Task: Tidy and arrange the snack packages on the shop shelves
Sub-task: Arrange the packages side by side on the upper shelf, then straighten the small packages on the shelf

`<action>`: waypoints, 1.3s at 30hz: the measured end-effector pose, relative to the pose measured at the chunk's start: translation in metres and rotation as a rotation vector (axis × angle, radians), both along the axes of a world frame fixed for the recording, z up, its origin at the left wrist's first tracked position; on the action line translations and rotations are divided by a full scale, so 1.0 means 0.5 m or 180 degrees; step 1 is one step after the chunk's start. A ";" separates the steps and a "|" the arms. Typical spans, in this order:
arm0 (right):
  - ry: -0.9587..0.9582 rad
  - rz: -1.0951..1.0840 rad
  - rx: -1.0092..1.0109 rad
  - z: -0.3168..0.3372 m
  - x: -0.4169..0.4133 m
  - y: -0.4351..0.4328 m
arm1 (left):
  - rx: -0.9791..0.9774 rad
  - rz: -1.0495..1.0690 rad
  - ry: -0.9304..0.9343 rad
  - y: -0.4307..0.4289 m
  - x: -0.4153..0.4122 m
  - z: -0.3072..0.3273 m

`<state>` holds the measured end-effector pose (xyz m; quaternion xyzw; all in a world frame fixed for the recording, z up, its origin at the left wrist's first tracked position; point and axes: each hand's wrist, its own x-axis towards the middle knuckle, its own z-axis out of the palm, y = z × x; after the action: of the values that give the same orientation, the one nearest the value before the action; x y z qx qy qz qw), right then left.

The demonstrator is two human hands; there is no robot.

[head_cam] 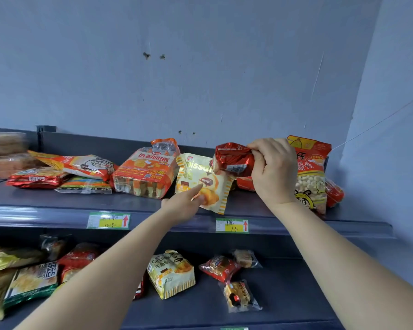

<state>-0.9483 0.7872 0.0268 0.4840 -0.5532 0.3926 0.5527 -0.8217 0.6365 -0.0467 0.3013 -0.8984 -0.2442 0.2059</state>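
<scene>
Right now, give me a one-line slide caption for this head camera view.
Right hand lifts a shiny red foil snack packet above the grey top shelf while the left hand grips a cream croissant bag.

The pale croissant bag [202, 181] on the upper shelf [57, 211] read "roissan", its first letter hidden. On the lower shelf, a similar cream bag [171, 273] read "Croissant" with Chinese characters beneath. The orange bread pack [146, 173] carried large white Chinese characters and "30". One green-edged price tag [109, 220] showed a handwritten "12.9" and a red arrow; the other tag [232, 225] showed "7.9" and a red arrow.
</scene>
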 end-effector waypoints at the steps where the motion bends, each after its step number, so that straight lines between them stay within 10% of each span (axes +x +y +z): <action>1: 0.0024 0.0039 0.0055 -0.004 0.006 0.002 | 0.0113 -0.0089 0.0278 0.003 0.003 0.005; 5: 0.0162 0.0413 0.0247 -0.009 0.034 0.006 | 0.2446 -0.0243 0.2010 0.025 0.022 0.044; 10: 0.0039 0.0839 0.0374 -0.009 0.050 -0.004 | 0.4420 -0.0572 0.2345 0.033 0.051 0.069; 25: -0.4902 0.2757 0.0943 -0.097 0.007 -0.066 | 0.3839 -0.0529 0.4288 -0.018 0.069 0.014; 30: -0.5147 0.2825 0.1880 -0.137 -0.008 -0.118 | 0.3742 -0.0475 0.4285 -0.036 0.084 -0.001; 39: -0.4812 0.2960 0.1469 -0.145 -0.021 -0.159 | 0.3644 -0.0217 0.4270 -0.065 0.095 -0.032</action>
<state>-0.9587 0.7080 -0.0457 0.3706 -0.5818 0.6675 -0.2806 -0.7741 0.6039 -0.0628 0.1244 -0.3365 -0.7882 0.5000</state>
